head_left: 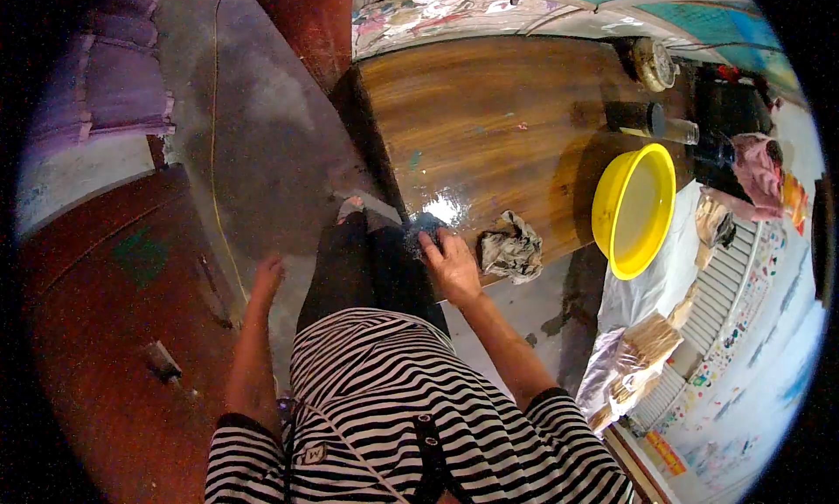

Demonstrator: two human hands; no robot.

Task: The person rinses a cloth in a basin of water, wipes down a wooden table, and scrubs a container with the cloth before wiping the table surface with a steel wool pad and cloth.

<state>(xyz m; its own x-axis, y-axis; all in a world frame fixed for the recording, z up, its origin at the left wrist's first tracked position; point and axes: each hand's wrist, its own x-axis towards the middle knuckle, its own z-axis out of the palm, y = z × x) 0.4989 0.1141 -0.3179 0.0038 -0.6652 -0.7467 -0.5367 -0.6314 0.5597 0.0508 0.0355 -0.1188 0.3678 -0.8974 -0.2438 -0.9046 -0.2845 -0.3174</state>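
Brown tabletop [498, 93], dark pad [422, 225] seemingly under right hand [454, 266]

Over the middle of the wooden tabletop [489, 111], a broad way is offered for a hand. Toward the right end, low passage is blocked by the yellow basin [608, 207], whose wall is raised above the wood. Behind it, the far right corner is crowded by a round container [654, 65], a dark cylinder [638, 118] and a clear jar [682, 132] (the last two are lined up nearly end to end). Along the near edge, a low sideways path from the dark cloth [423, 231] toward the basin is obstructed by a crumpled rag [510, 249].
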